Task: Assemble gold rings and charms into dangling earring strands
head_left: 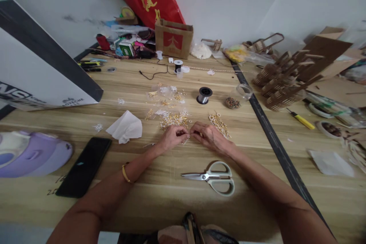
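Observation:
My left hand (pixel 174 137) and my right hand (pixel 206 134) meet fingertip to fingertip above the table. Both pinch something small at their tips, too tiny to name. Just beyond them lies a pile of gold and silver jewelry findings (pixel 173 119). A small cluster of gold ring-ended pieces (pixel 219 125) rests beside my right hand. Scissors with pale handles (pixel 210 176) lie nearer to me, blades pointing left. A spool of silver wire (pixel 204 95) stands behind my right hand.
A tipped clear jar of beads (pixel 233 102) stands right of the spool. On the left are a white tissue (pixel 126 126), a black phone (pixel 84 167), a purple bottle (pixel 34 154) and a large box (pixel 42 61). Small woven baskets (pixel 283 80) crowd the right. A paper bag (pixel 174 39) stands at the back.

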### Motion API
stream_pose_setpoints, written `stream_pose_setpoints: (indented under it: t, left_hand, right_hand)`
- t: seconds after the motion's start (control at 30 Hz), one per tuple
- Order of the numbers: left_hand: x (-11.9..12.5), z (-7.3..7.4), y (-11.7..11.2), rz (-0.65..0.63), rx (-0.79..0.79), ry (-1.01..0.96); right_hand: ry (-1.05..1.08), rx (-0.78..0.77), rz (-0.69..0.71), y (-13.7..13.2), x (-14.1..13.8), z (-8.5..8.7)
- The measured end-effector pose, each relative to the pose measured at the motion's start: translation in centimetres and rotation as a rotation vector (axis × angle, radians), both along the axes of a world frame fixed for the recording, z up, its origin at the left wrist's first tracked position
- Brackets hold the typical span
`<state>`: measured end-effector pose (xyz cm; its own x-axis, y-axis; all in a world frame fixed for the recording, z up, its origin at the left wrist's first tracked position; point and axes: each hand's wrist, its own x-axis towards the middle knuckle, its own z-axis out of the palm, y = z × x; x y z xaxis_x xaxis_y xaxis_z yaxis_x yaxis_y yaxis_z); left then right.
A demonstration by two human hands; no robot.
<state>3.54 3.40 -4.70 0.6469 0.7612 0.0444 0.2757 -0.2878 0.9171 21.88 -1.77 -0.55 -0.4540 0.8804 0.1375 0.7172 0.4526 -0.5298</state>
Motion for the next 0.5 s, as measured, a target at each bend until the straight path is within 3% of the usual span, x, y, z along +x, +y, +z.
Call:
stream_pose_setpoints:
  t: [0.17, 0.5]
  left_hand:
    - [0.02, 0.55, -0.42, 0.004, 0.292, 0.17]
    - [-0.05, 0.64, -0.72, -0.066, 0.36, 0.216]
  right_hand:
    - [-0.003, 0.0, 0.027, 0.03, 0.0, -0.38]
    - [-0.012, 0.014, 0.056, 0.03, -0.1, -0.42]
